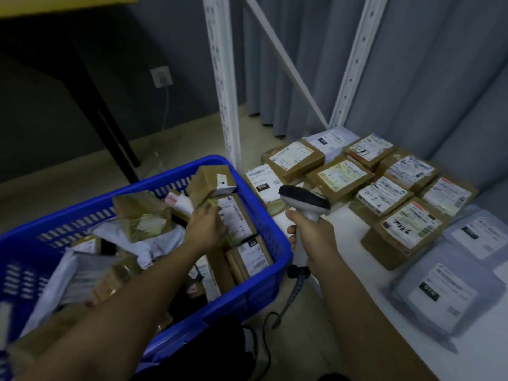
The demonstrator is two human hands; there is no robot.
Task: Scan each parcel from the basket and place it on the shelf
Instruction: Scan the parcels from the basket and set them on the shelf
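Head view: left hand [204, 225] reaching into the blue basket [264, 215], fingers curling round a tilted brown parcel [210, 184] just above it; fingertips hidden behind the box. Right hand [312, 235] gripping the scanner [305, 202] handle, head pointing left toward that parcel; cable [286, 306] trailing below the wrist. Lying right of this hand on the white shelf [357, 265]: labelled parcels [412, 224], print blurring beyond reading.

Both bare arms reach forward. The left hand [204, 228] is low, with its fingers curled and pinching something. The right hand [313, 237] is wrapped tight around a handle.
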